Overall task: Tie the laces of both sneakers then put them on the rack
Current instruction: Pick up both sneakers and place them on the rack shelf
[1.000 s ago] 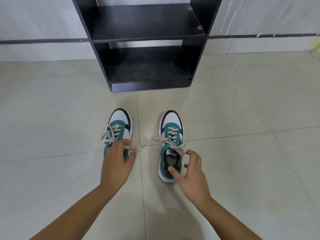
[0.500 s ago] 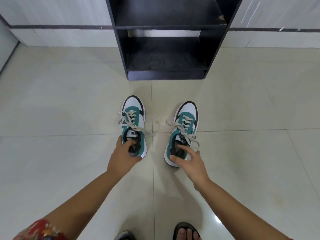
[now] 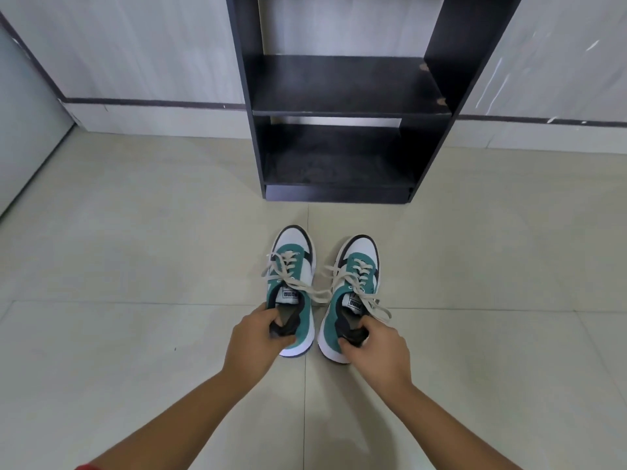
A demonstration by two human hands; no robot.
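Two green, white and black sneakers stand side by side on the tiled floor, toes toward the black rack (image 3: 342, 106). My left hand (image 3: 258, 340) grips the heel collar of the left sneaker (image 3: 295, 266), fingers inside its opening. My right hand (image 3: 376, 351) grips the heel collar of the right sneaker (image 3: 356, 276) in the same way. Both pairs of cream laces are tied in bows, and their loose ends lie between the shoes. The rack has two dark shelves, both bare.
The rack stands against a pale wall with a dark stripe (image 3: 152, 103) near the floor. A grey door or panel (image 3: 23, 123) is at the far left. Light floor tiles (image 3: 135, 232) spread around the sneakers.
Both hands went from the laces to the heels and now grip the collars. The sneakers have come closer together, and the view has tilted up toward the rack.
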